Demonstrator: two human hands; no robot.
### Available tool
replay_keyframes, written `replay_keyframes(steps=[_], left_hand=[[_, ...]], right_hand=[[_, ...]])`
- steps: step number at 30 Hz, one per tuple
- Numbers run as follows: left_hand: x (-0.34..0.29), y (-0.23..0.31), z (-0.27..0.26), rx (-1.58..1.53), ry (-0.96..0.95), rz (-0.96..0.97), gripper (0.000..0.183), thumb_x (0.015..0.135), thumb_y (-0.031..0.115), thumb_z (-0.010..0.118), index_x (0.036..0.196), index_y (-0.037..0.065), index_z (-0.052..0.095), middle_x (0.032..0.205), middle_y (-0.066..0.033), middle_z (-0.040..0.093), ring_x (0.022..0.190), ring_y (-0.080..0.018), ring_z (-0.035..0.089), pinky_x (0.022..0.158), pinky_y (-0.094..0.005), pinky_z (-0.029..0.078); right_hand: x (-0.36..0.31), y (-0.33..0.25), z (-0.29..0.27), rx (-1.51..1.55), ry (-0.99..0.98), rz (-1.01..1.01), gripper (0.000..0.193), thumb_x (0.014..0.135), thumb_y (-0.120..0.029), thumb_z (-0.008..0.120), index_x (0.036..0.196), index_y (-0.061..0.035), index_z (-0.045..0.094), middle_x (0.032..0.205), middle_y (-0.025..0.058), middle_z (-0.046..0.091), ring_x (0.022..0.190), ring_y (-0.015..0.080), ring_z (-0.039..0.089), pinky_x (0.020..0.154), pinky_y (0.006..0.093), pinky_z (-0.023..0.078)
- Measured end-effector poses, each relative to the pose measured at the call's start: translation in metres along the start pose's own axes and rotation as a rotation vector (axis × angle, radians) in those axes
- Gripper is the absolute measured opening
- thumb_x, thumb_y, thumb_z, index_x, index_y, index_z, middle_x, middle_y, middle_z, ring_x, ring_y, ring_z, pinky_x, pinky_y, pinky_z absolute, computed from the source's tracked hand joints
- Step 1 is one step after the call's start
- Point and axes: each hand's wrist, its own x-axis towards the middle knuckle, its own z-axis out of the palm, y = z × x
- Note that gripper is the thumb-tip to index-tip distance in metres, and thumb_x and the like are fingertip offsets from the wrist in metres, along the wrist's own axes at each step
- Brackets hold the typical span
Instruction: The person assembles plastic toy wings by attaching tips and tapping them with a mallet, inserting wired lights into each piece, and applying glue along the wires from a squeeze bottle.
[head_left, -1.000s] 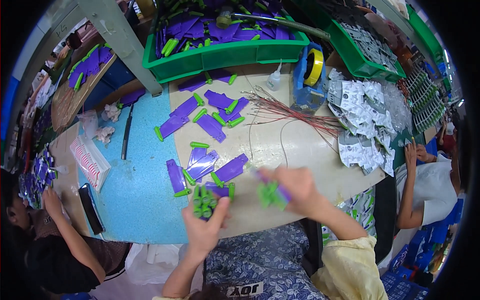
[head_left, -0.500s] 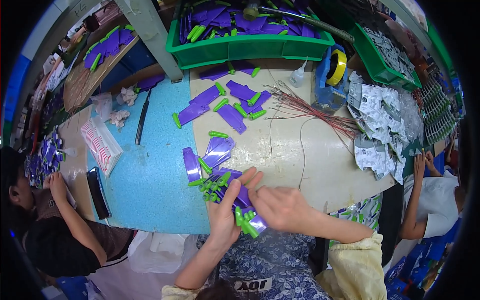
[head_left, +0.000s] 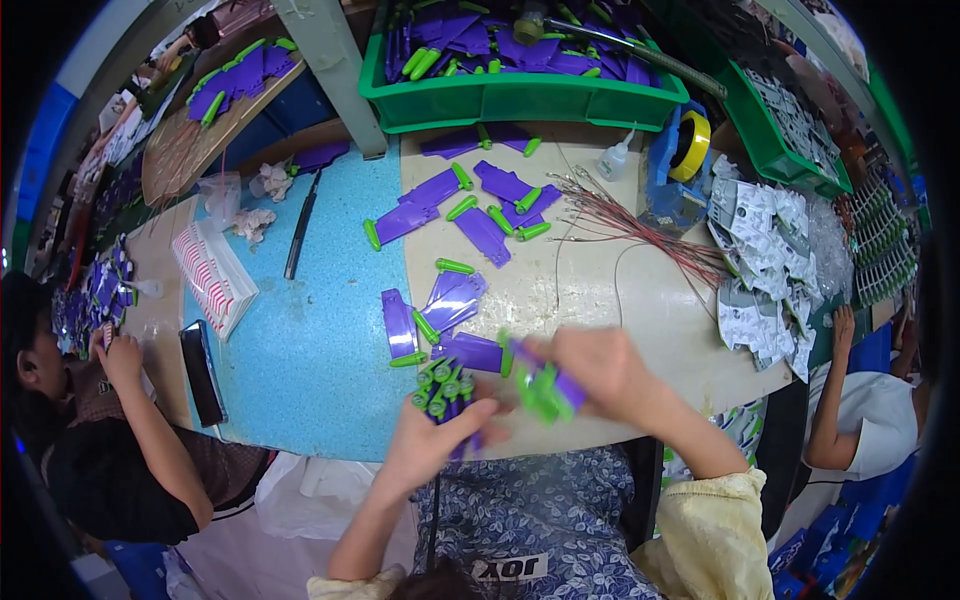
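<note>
My left hand (head_left: 435,440) is closed round a bundle of purple wing-shaped parts (head_left: 441,390), their green tube ends bunched upward near the table's front edge. To its right, my right hand (head_left: 605,370) grips a few more such parts (head_left: 545,392), smeared by motion. Just beyond the hands, a single purple part with a green end (head_left: 472,352) lies flat. Past it several loose purple parts (head_left: 455,300) lie overlapping, and more purple parts (head_left: 483,235) are scattered farther back.
A green bin (head_left: 520,105) full of purple parts stands at the back. Red wires (head_left: 650,240), a small bottle (head_left: 614,160), a yellow tape roll (head_left: 690,146) and grey-white parts (head_left: 765,270) lie to the right. A phone (head_left: 202,372) and tweezers (head_left: 302,225) lie left. Co-workers sit either side.
My hands have moved apart: the right one has gone rightward with a few parts, while the left keeps the bundle. A purple part beyond them now shows more fully. The whole view has shifted slightly.
</note>
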Motion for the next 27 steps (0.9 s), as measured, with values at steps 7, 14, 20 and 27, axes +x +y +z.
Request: replay_keyframes(steps=[7, 14, 20, 27], left_hand=[[0.015, -0.04, 0.003, -0.56, 0.028, -0.044, 0.025, 0.091, -0.002, 0.059, 0.116, 0.0, 0.054, 0.124, -0.0242, 0.06, 0.118, -0.038, 0.06, 0.102, -0.0465, 0.05], [0.022, -0.031, -0.001, -0.808, 0.145, 0.27, 0.029, 0.099, 0.008, 0.057, 0.126, -0.001, 0.05, 0.14, -0.0205, 0.051, 0.129, -0.0385, 0.051, 0.105, -0.051, 0.048], [0.026, -0.014, 0.013, -0.552, 0.046, 0.357, 0.043, 0.099, 0.007, 0.055, 0.138, -0.006, 0.042, 0.136, -0.0232, 0.054, 0.126, -0.0363, 0.055, 0.104, -0.0448, 0.05], [0.017, 0.017, -0.012, 0.067, -0.109, 0.11, 0.058, 0.079, 0.001, 0.072, 0.133, -0.002, 0.05, 0.122, -0.0195, 0.065, 0.114, -0.0248, 0.063, 0.094, -0.0331, 0.051]], right_hand=[[0.065, 0.048, 0.052, -0.104, -0.22, 0.098, 0.044, 0.069, 0.001, 0.069, 0.112, -0.0017, 0.06, 0.095, 0.0183, 0.063, 0.086, 0.0396, 0.066, 0.068, 0.0462, 0.054], [0.045, -0.011, 0.022, 0.685, -0.3, 0.742, 0.037, 0.074, -0.022, 0.083, 0.101, 0.0, 0.071, 0.069, -0.002, 0.061, 0.063, 0.0036, 0.05, 0.056, 0.0267, 0.043], [0.016, -0.021, 0.003, 0.134, 0.065, 0.125, 0.041, 0.073, -0.015, 0.077, 0.109, -0.0015, 0.064, 0.071, 0.0074, 0.057, 0.064, 0.0241, 0.065, 0.056, 0.0336, 0.051], [-0.024, -0.017, -0.016, -0.051, 0.323, 0.239, 0.041, 0.075, -0.002, 0.071, 0.114, 0.0006, 0.063, 0.072, 0.0037, 0.058, 0.055, 0.0153, 0.058, 0.051, 0.0327, 0.048]])
